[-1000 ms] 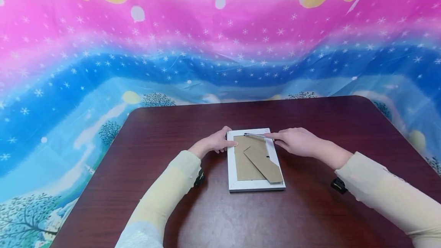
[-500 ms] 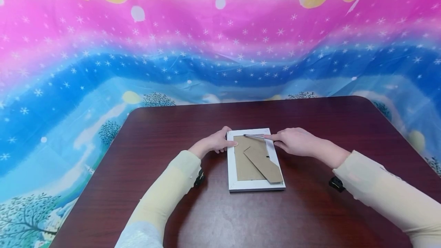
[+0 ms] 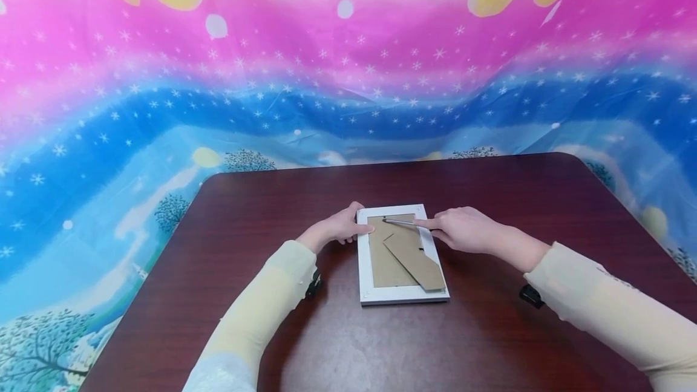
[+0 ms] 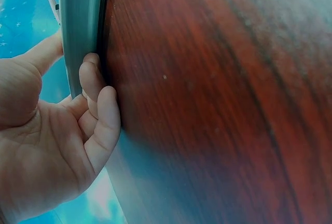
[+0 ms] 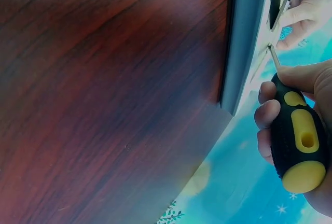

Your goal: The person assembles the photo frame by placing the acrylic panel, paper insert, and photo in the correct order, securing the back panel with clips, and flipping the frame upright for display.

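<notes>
A white picture frame lies back side up on the table, with a brown backing board and a slanted cardboard stand leg. My left hand grips its left edge, thumb on the back and fingers against the side. In the left wrist view those fingers curl along the frame's side wall. A screwdriver with a black and yellow handle is in my right hand, fingers wrapped round it. Its thin metal shaft reaches over the frame's right border, tip near the board's far edge.
The dark red wooden table has rounded far corners. Behind it hangs a colourful printed cloth. A small black device sits under the right sleeve, another at the left one.
The screwdriver's tip has shifted slightly nearer and left, and my right hand has come a little nearer too. My left hand keeps its hold on the picture frame. The head view tilts slightly.
</notes>
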{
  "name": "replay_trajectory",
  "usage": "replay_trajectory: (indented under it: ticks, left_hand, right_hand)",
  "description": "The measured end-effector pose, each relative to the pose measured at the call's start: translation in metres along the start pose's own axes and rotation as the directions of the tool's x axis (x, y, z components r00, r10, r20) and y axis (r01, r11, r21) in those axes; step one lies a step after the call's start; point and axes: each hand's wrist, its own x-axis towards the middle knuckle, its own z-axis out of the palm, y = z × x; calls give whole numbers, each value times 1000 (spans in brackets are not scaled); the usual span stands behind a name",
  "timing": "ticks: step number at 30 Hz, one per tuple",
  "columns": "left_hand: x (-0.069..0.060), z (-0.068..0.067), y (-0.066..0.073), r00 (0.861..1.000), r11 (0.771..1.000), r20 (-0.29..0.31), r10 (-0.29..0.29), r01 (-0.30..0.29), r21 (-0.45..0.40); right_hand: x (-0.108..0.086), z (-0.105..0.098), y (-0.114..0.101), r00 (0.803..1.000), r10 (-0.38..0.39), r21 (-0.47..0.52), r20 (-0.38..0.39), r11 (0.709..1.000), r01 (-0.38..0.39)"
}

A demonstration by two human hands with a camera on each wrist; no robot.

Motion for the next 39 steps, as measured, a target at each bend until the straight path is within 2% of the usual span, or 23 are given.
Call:
replay_trajectory:
  ticks: [10,17,26,31,39]
  left_hand:
    - [-2,0,0,1000,1000,18,1,-1,-1]
    - [-2,1,0,1000,1000,2,1,-1,-2]
    - [-2,-1,0,1000,1000,6,8,-8,16]
    - [-2,-1,-1,1000,1000,8,13,-13,13]
    - [-1,-1,-1,1000,1000,7,14,-14,8]
  right_hand:
    - [-1,4,0,1000,1,17,-1,1000,-1]
    - [-1,6,1,1000,3,22,-19,1000,-2]
    - [-4,7,2,1000,29,40,-5,999,-29]
    - [-8,9,7,999,24,66,-33,998,-22]
    - [-15,6,13,996,0,54,-87,999,5]
